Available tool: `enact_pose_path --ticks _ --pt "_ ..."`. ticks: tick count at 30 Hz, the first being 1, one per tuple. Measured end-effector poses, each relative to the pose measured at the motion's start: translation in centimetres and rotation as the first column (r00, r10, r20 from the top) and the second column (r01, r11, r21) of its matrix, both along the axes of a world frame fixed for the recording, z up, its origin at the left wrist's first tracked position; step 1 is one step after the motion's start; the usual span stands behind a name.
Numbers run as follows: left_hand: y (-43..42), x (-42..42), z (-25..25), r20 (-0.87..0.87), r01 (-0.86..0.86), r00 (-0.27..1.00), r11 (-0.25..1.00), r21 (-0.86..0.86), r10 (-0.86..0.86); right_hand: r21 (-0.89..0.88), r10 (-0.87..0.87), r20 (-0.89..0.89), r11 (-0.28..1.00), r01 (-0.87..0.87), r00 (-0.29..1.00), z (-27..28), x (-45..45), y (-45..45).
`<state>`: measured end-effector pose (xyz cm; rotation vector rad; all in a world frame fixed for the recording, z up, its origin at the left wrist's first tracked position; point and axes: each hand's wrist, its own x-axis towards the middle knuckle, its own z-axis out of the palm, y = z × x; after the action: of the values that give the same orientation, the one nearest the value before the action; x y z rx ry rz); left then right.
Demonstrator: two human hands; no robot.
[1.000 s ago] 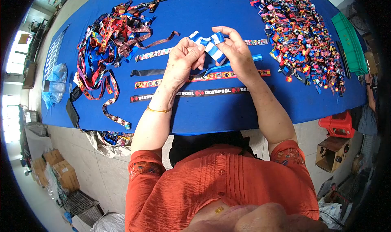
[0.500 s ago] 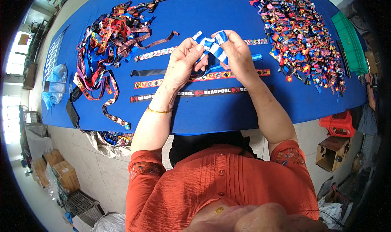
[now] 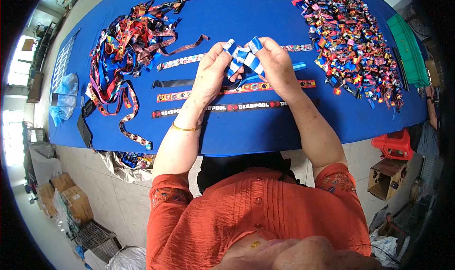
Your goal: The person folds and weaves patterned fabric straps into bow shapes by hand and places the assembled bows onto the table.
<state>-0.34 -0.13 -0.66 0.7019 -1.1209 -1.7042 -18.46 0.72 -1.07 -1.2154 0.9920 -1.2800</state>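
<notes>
A blue-covered table [image 3: 227, 14] spreads across most of the view, with a tiled floor around its near edge. On its right side lies a broad, dense heap of small multicoloured looped pieces [image 3: 350, 42], with a long green crate [image 3: 407, 52] just beyond it at the table's edge. On the left side is a looser pile of patterned straps [image 3: 123, 38], some trailing out in curves. Below the table on the right, a red plastic stool [image 3: 393, 144] stands near an open cardboard box [image 3: 387, 177].

Between the two piles, several flat strips lie roughly crosswise: a black DEADPOOL strip [image 3: 218, 108] nearest the person, then a red-and-yellow strip [image 3: 175, 96], a plain dark strip [image 3: 175, 84] and a pale patterned strip [image 3: 180, 61] farthest away. The hands partly cover them from view.

The left hand [image 3: 212, 71], with a gold bracelet [image 3: 186, 129] at its wrist, pinches the left part of a blue-and-white band [image 3: 241, 55] between thumb and fingers. The right hand [image 3: 277, 68] grips the band's right part, fingers curled behind it. The band lies between the two hands, touching both, its folded and crossed middle in the gap between the thumbs.
</notes>
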Motion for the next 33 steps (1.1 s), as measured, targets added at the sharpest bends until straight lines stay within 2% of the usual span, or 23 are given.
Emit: enact_pose_path --ticks 2,8,10,13,22,29,32,33 --pt "-0.1 -0.1 -0.1 0.002 -0.012 1.0 1.0 -0.002 0.012 -0.032 0.003 0.031 0.999 -0.002 1.0 -0.6 0.5 -0.2" --pt "0.0 -0.3 0.5 -0.03 -0.034 0.999 0.998 0.058 0.035 -0.017 -0.099 -0.13 0.995 0.098 0.986 -0.2 -0.3 -0.1" --pt "0.1 -0.3 0.7 -0.075 -0.032 0.997 0.998 0.05 0.036 0.012 -0.083 -0.118 0.996 0.085 0.99 0.4 -0.5 0.1" --pt "-0.6 0.3 -0.6 0.081 -0.063 0.995 0.998 0.017 0.061 0.02 -0.073 -0.101 0.997 0.075 0.992 0.5 -0.3 0.1" --pt "-0.2 0.1 -0.3 -0.04 -0.047 0.998 0.999 0.026 0.048 0.046 -0.053 -0.067 0.997 0.056 0.996 0.6 -0.2 0.2" --pt "-0.2 0.1 -0.5 0.022 -0.033 0.999 0.998 -0.046 0.034 0.0 0.011 -0.071 1.0 -0.011 0.997 -0.2 -0.1 -0.1" --pt "-0.2 0.1 -0.6 0.003 -0.006 1.0 0.999 -0.036 0.006 0.017 0.068 0.12 0.997 -0.071 0.99 0.1 0.4 0.2" --pt "-0.2 0.1 -0.7 0.005 -0.002 1.0 0.999 -0.033 0.002 0.026 0.061 0.088 0.998 -0.063 0.994 0.2 0.4 0.2"
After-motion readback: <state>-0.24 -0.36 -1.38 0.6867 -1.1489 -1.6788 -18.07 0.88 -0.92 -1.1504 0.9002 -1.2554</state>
